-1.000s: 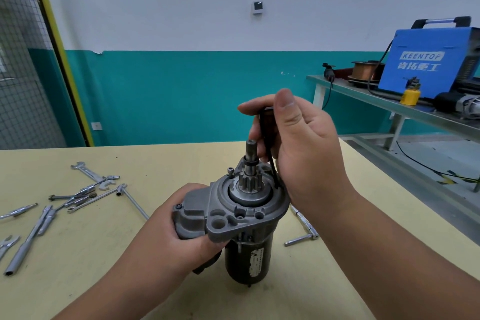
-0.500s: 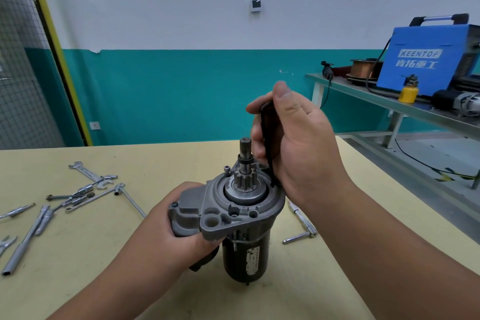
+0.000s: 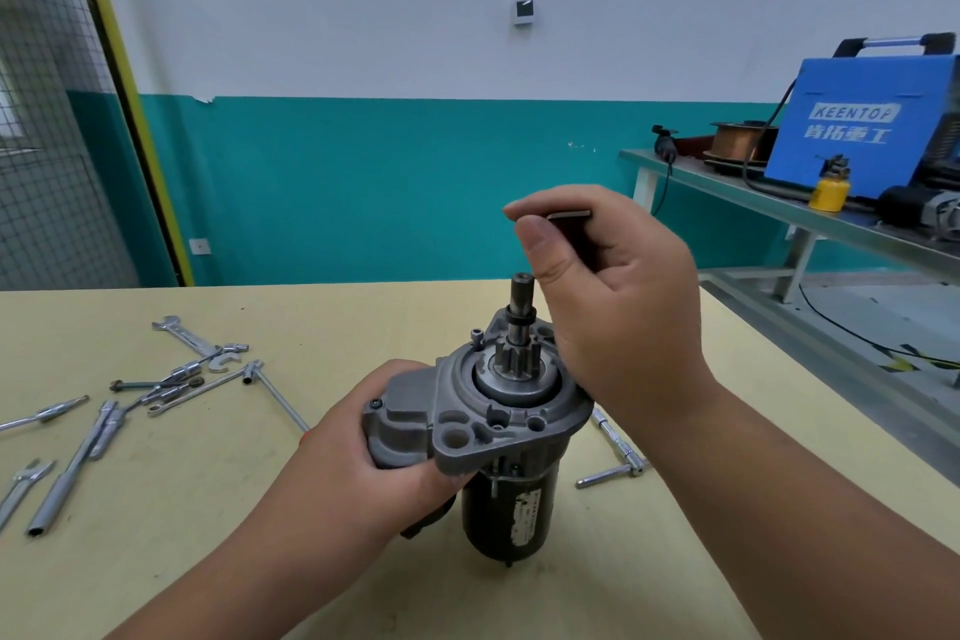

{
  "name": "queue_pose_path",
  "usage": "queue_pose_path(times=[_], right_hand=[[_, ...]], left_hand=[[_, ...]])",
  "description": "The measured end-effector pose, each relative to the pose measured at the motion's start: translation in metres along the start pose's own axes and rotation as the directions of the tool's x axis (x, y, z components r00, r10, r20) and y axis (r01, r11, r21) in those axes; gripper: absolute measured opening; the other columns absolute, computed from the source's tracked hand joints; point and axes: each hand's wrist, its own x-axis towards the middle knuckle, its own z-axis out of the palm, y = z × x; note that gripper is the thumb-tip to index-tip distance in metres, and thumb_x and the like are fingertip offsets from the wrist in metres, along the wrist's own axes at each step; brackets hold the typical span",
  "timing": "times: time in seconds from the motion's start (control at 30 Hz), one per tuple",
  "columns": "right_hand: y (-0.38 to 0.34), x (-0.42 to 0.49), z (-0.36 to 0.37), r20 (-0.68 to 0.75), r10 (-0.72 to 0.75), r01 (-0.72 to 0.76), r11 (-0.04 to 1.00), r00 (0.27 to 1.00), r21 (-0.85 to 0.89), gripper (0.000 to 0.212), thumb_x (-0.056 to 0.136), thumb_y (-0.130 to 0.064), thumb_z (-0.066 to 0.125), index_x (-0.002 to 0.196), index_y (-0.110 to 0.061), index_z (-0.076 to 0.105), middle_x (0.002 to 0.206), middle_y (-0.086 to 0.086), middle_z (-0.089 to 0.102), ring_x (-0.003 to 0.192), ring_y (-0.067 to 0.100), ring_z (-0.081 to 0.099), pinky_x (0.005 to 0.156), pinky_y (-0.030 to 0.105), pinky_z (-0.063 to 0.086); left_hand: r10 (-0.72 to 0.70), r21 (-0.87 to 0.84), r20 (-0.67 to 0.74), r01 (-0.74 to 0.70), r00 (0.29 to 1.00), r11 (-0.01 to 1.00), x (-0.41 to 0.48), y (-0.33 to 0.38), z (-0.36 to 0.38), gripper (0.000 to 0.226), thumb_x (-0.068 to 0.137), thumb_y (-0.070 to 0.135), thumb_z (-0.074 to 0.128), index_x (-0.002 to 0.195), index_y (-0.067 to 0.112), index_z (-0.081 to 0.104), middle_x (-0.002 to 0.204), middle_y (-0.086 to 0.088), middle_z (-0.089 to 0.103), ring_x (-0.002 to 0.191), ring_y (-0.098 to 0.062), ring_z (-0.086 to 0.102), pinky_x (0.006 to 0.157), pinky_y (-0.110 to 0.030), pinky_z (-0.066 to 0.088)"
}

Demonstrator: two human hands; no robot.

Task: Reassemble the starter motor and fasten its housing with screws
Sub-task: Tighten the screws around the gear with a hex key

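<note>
Head view, I log grey-nosed, black-bodied starter motor (image 3: 498,426) standing upright on pale yellow table (image 3: 208,509), left hand (image 3: 374,463) wrapped round its grey housing side, right hand (image 3: 623,317) pinching black hex key (image 3: 569,225) just above its rear-right flange, scattered steel wrenches (image 3: 182,379) left of motor.

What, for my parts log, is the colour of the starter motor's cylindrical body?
The cylindrical body is black; head view.

Wrenches (image 3: 188,370) litter the table (image 3: 182,509) left of the starter motor (image 3: 498,424), one socket bar (image 3: 616,438) just right.
</note>
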Motion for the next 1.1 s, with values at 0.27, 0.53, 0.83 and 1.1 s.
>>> queue_pose_path(times=[0.27,0.53,0.83,1.1], right_hand=[[-0.002,0.0,-0.002,-0.004,-0.277,0.271,0.94,0.961,-0.207,0.012,0.097,-0.008,0.07,0.095,0.002,0.076,0.087,0.008,0.074,0.082,0.019,0.066,0.078,0.022,0.051],[0.003,0.0,-0.003,0.031,-0.28,0.281,0.95,0.96,-0.136,0.01,0.098,-0.003,0.068,0.099,0.001,0.077,0.087,0.008,0.074,0.08,0.02,0.066,0.077,0.022,0.051],[0.004,-0.003,0.003,0.044,0.141,-0.147,0.97,0.989,0.193,0.017,0.104,-0.015,0.058,0.104,-0.023,0.073,0.07,-0.017,0.061,0.062,0.01,0.054,0.058,0.025,0.046],[0.009,0.0,0.004,0.174,0.379,-0.415,0.861,0.909,0.295,0.033,0.103,-0.032,0.051,0.082,-0.024,0.076,0.068,0.009,0.051,0.058,0.023,0.046,0.05,0.033,0.039]], left_hand=[[0.02,0.016,-0.005,-0.02,1.0,1.0,0.001,0.0,0.001,0.074,0.052,0.091,0.078,0.114,0.053,0.066,0.109,0.012,0.077,0.098,-0.005,0.074,0.069,-0.021,0.058],[0.038,0.022,0.0,-0.038,0.999,0.999,0.003,-0.002,0.002,0.072,0.05,0.089,0.08,0.112,0.054,0.067,0.108,0.012,0.078,0.098,-0.004,0.074,0.073,-0.013,0.058],[0.011,0.015,0.012,-0.011,1.0,1.0,0.002,-0.001,0.001,0.062,0.057,0.078,0.083,0.112,0.055,0.066,0.111,0.014,0.077,0.101,-0.003,0.073,0.074,-0.022,0.057],[0.004,0.011,0.005,-0.004,1.0,1.0,0.002,-0.003,0.001,0.069,0.058,0.083,0.082,0.117,0.053,0.065,0.114,0.015,0.077,0.103,-0.003,0.073,0.076,-0.024,0.06]])
